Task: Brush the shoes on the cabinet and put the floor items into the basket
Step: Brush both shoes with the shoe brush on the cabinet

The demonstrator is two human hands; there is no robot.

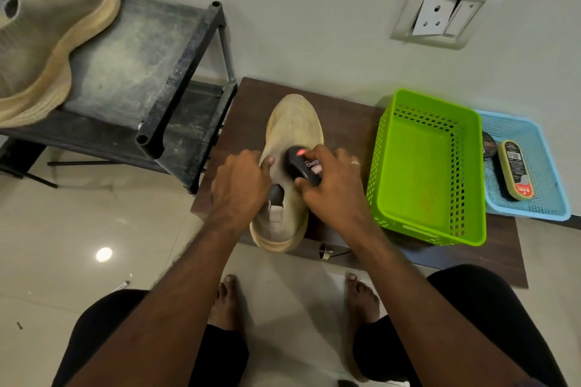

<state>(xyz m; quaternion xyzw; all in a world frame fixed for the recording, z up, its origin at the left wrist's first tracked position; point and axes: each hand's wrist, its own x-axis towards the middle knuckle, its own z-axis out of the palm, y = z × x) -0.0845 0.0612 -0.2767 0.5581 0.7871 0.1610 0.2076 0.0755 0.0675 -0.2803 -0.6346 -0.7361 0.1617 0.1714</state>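
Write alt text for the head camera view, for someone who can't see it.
A person's left hand steadies a beige shoe on a low brown cabinet while the right hand works a black brush over it. An empty green basket sits to the right.

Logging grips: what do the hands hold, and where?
Right hand grips the black brush from above; left hand holds the shoe at its collar.

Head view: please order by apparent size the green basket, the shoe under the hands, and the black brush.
1. Green basket
2. Shoe, partly hidden by hands
3. Brush, mostly covered by the right hand
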